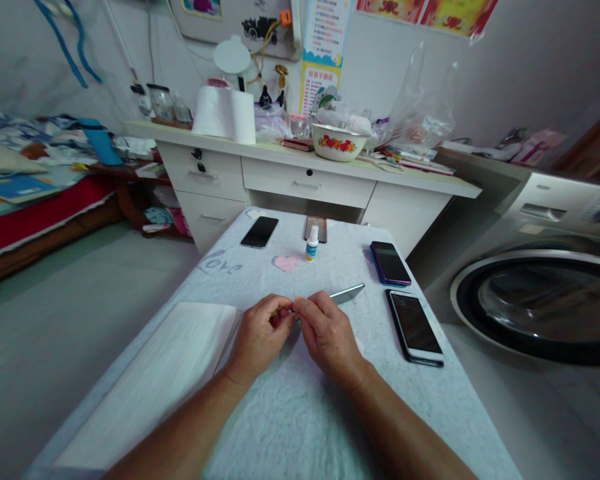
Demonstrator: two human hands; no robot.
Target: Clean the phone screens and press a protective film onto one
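Observation:
My left hand [261,337] and my right hand [331,337] meet above the middle of the cloth-covered table, fingertips together. Both are closed in a pinch around something small, mostly hidden; a speck of orange [297,301] shows between the fingers. Just past my right knuckles, a thin grey phone-like slab [349,294] sticks out at a slant, partly covered by the hand. Whether it is held or lies on the table, I cannot tell. Beyond the hands stands a small white bottle [312,245] with a blue and yellow label, upright with its cap on.
A black phone [260,232] lies far left, a clear phone case [322,228] behind the bottle. At right lie a purple-edged phone [390,263] and a white phone [417,325] on a dark case. A pale covered stack [165,380] borders my left forearm. A washing machine [540,220] stands right.

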